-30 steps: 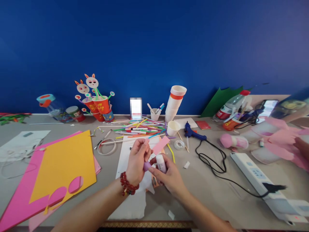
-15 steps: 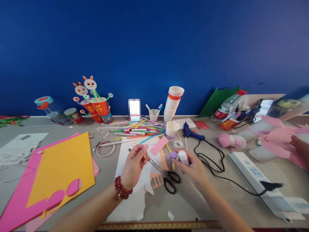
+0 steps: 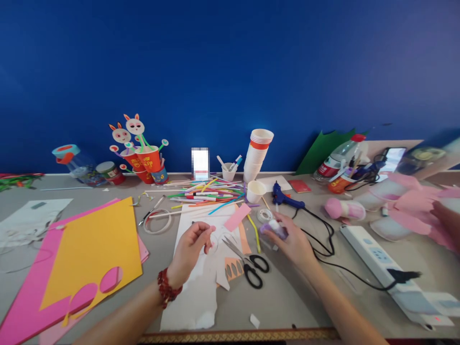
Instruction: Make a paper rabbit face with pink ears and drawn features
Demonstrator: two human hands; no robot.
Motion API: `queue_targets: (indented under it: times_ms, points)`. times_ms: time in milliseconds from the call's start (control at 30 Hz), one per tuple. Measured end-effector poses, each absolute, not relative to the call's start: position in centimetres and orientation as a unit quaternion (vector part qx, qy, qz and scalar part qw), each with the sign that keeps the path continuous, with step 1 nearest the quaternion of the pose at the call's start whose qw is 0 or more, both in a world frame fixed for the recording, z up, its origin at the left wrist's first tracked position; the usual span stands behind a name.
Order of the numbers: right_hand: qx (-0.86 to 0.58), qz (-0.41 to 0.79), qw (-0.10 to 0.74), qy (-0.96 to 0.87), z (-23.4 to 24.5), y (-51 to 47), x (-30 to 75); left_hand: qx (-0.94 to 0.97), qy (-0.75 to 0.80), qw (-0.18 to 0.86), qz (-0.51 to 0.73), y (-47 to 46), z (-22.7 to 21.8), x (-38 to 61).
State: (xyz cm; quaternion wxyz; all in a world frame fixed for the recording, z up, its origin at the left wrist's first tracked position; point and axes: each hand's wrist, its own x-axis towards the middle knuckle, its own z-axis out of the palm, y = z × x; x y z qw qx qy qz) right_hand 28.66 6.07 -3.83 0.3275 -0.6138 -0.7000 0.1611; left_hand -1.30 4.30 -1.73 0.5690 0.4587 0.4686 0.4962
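Note:
My left hand [image 3: 191, 248], with a red bead bracelet at the wrist, is closed in a pinch on a small pink paper piece [image 3: 213, 228] above the white paper sheet [image 3: 190, 282]. My right hand [image 3: 294, 243] wraps its fingers round a purple and white glue stick [image 3: 272, 230], partly hidden by the fingers. Scissors [image 3: 247, 261] with black handles lie slightly spread between the hands. A pink paper strip [image 3: 237, 217] rests on the sheet, and a peach paper scrap with cut-outs [image 3: 234, 269] sits beside the scissors.
Pink and yellow card sheets [image 3: 97, 249] lie at left. Several straws and pens [image 3: 208, 194] are heaped behind, near stacked paper cups [image 3: 257, 158]. A blue glue gun [image 3: 285, 196] trails its cord to a power strip [image 3: 381, 268]. Another person's hand [image 3: 445, 215] is at far right.
My left hand has moved slightly left and down with the pink piece. My right hand has shifted right with the glue stick, which now lies more tilted, away from the scissors.

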Motion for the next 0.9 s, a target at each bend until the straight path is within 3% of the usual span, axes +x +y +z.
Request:
queue_targets:
  times_ms: [133,233,333,633,900]
  points:
    - [-0.563,0.175,0.409,-0.697,-0.8,3.9,26.9,0.524,0.474,0.514,0.486,4.3,-1.6,-1.5]
    - [-0.509,0.282,0.389,-0.714,0.5,2.6,23.3,0.583,0.470,0.451,0.484,4.1,-1.3,-1.7]
    - [-0.450,0.359,0.386,-0.721,0.2,2.3,19.4,0.645,0.469,0.352,0.490,3.6,-0.9,-2.2]
    - [-0.398,0.433,0.458,-0.667,-1.2,2.6,17.1,0.810,0.339,0.097,0.468,3.3,-1.3,-3.5]
    - [-0.394,0.482,0.454,-0.637,-1.9,2.4,17.2,0.854,0.283,0.056,0.433,3.2,-0.9,-3.1]
